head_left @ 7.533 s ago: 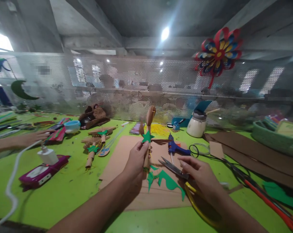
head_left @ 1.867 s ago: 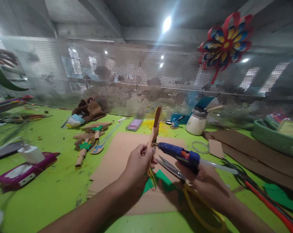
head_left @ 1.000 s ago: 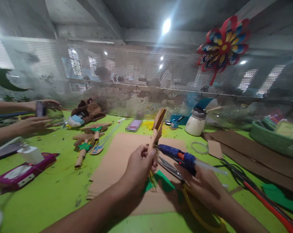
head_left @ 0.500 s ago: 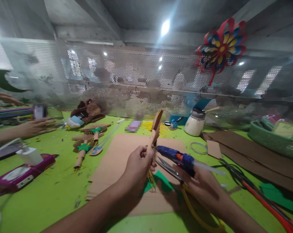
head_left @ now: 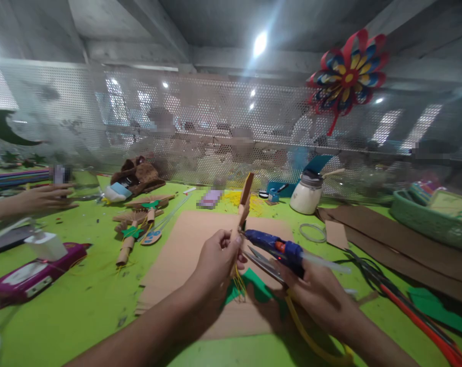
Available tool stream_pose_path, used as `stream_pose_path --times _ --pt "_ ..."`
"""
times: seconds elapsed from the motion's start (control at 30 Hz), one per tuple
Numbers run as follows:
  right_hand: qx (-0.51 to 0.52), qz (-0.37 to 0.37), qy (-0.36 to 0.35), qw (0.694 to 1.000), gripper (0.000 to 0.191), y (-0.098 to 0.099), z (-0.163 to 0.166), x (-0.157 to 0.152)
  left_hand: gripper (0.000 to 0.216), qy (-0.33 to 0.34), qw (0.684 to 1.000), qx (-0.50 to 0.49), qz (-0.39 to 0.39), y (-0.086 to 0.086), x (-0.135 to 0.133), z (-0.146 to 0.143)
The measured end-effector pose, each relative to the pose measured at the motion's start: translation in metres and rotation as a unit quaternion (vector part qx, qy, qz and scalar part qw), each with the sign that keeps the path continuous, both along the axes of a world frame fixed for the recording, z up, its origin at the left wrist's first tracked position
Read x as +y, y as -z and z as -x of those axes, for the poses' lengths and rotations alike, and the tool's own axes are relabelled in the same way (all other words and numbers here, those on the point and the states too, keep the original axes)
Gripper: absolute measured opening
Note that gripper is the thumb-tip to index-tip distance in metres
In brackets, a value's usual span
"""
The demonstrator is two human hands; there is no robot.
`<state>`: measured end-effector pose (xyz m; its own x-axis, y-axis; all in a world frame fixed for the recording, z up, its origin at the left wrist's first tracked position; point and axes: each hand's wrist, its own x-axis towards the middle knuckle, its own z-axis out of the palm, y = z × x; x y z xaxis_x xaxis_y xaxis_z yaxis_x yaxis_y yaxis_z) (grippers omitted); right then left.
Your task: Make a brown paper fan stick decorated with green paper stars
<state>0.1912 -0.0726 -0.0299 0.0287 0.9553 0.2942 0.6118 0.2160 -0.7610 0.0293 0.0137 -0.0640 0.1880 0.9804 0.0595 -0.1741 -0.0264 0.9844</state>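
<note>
My left hand [head_left: 214, 265] is closed round a brown paper craft stick [head_left: 244, 201] held upright, with yellow strands hanging under the fist. My right hand [head_left: 315, 290] grips a blue glue gun [head_left: 277, 246] whose nozzle touches the stick just above my left fingers. Scissors [head_left: 264, 261] lie under the gun, their yellow handle loop [head_left: 311, 331] running below my right wrist. Green paper scraps [head_left: 259, 288] rest on a brown cardboard sheet [head_left: 188, 255] beneath both hands.
Finished brown crafts with green stars [head_left: 137, 224] lie to the left. Another person's hand [head_left: 40, 196] rests at far left near a magenta phone [head_left: 28, 272] with a white charger. A white jar [head_left: 306, 196], brown strips [head_left: 399, 244], a green basket [head_left: 430, 221] and cables [head_left: 418, 313] sit right.
The glue gun came off the table into my right hand and its nozzle moved onto the stick. The stick is turned edge-on. The other person's hands shifted at far left.
</note>
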Motion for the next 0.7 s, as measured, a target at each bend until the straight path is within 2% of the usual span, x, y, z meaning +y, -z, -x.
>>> stream_pose_path --times 0.07,0.2,0.3,0.37,0.47,0.53,0.7 --pt "0.029 -0.007 0.010 0.999 0.033 -0.003 0.000 -0.001 0.026 -0.003 1.000 0.005 -0.004 -0.002 -0.001 0.001" --pt "0.057 0.015 0.098 0.993 0.042 -0.010 -0.006 -0.001 0.026 0.006 1.000 -0.002 0.013 -0.004 -0.003 0.002" --pt "0.050 0.003 0.139 0.989 0.043 -0.007 -0.019 0.007 0.026 0.010 0.999 -0.027 0.041 -0.006 -0.004 0.002" --pt "0.018 -0.021 0.160 0.987 0.041 -0.001 -0.030 0.019 0.028 0.021 0.998 -0.037 0.051 -0.008 -0.004 0.003" --pt "-0.020 -0.017 0.192 0.981 0.040 0.012 -0.047 0.044 0.031 0.032 0.997 -0.050 0.048 -0.014 -0.002 0.006" --pt "-0.100 -0.017 0.188 0.977 0.037 0.020 -0.056 0.062 0.030 0.033 0.997 -0.061 0.039 -0.016 -0.001 0.008" --pt "-0.195 -0.029 0.173 0.965 0.021 0.032 -0.061 0.099 0.025 0.052 0.997 -0.061 0.022 -0.020 0.000 0.010"
